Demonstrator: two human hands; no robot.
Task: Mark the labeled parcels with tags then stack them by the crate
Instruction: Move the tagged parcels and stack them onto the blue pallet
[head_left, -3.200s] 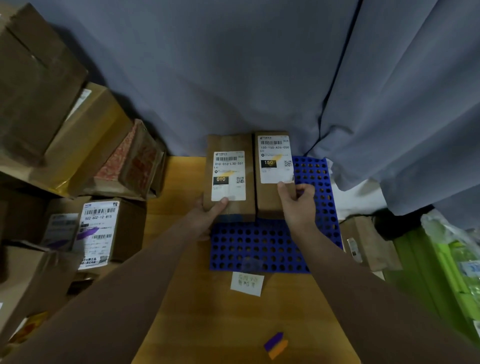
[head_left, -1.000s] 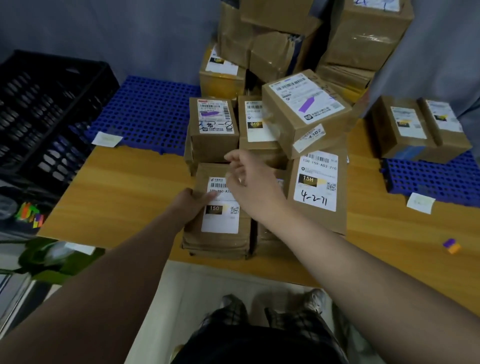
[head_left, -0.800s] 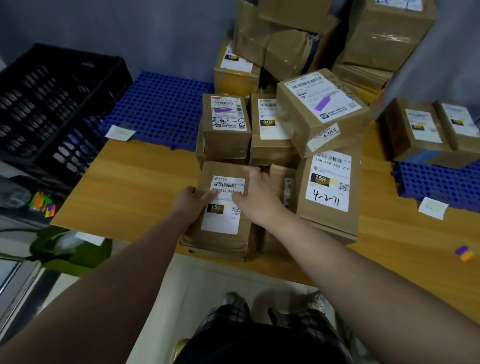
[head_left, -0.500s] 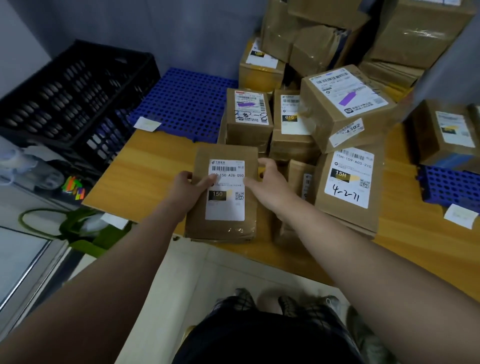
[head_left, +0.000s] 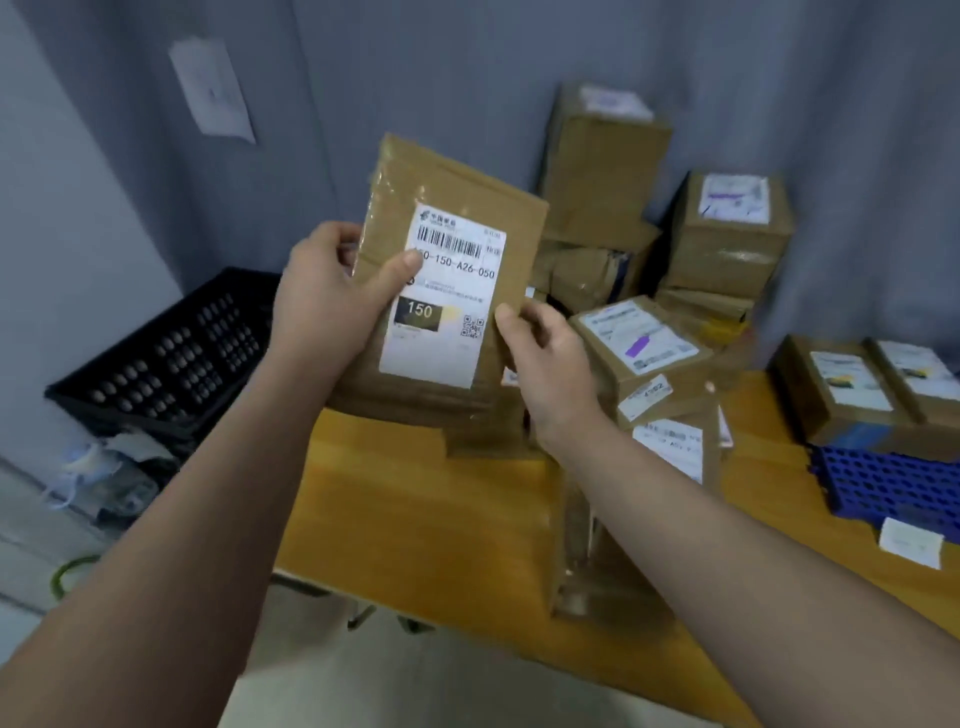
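Observation:
I hold a flat brown parcel (head_left: 457, 223) up in the air above the wooden table (head_left: 415, 519). Its white label reads 150. My left hand (head_left: 332, 301) grips its left edge, thumb on the label. My right hand (head_left: 545, 358) holds its lower right edge with curled fingers. A black crate (head_left: 171, 358) stands to the left, past the table's end. Two labelled parcels (head_left: 862, 389) lie side by side on a blue perforated mat (head_left: 883, 483) at the right.
A heap of brown parcels (head_left: 644, 353), some with purple marks on their labels, fills the table's back behind my right hand. A taller stack (head_left: 602, 171) leans against the grey curtain. A white slip (head_left: 909, 543) lies by the mat. Floor clutter sits under the crate.
Both hands have lifted the 150 parcel off the pile by the table's front edge and raised it up. My view has tilted upward.

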